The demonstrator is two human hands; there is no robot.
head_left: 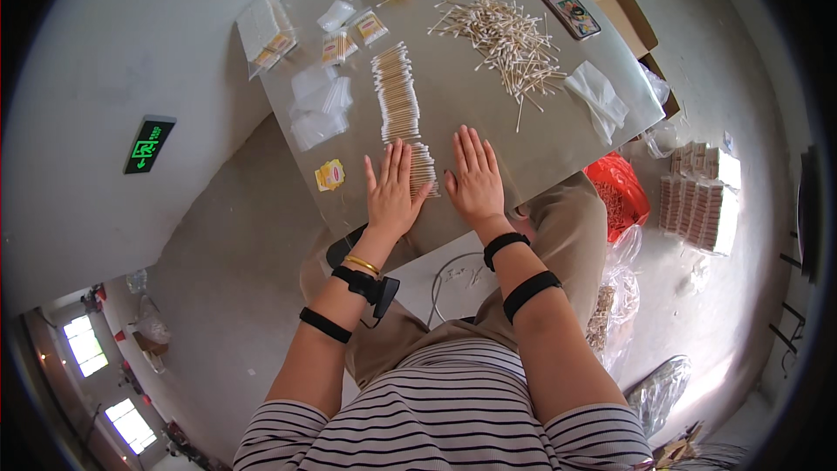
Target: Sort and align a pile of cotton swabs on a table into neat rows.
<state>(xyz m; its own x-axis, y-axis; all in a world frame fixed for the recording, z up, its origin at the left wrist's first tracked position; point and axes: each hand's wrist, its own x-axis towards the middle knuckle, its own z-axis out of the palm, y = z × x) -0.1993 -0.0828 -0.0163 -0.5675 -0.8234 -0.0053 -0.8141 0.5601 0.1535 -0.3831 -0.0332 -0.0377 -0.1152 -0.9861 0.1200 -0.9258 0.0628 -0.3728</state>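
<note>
Flat on the table [558, 135] lie both my hands, one on each side of a column of cotton swabs. My left hand [392, 187] has its fingers stretched forward and touches or partly covers the left ends of the nearest swabs [424, 166]. To the right of the column my right hand [475, 181] rests palm down, its fingers straight and a little apart, holding nothing. Farther up, the column of swabs [397, 92] continues, laid side by side crosswise. A loose heap of cotton swabs [506, 39] spreads at the far right.
Left of the column are clear plastic bags [321, 109], small swab packs [338, 48] and yellow labels [330, 175]. A stack of packs [267, 32] stands at the left edge. A phone [567, 9] and a crumpled white sheet [597, 100] lie right; a red bag [617, 196] stands below.
</note>
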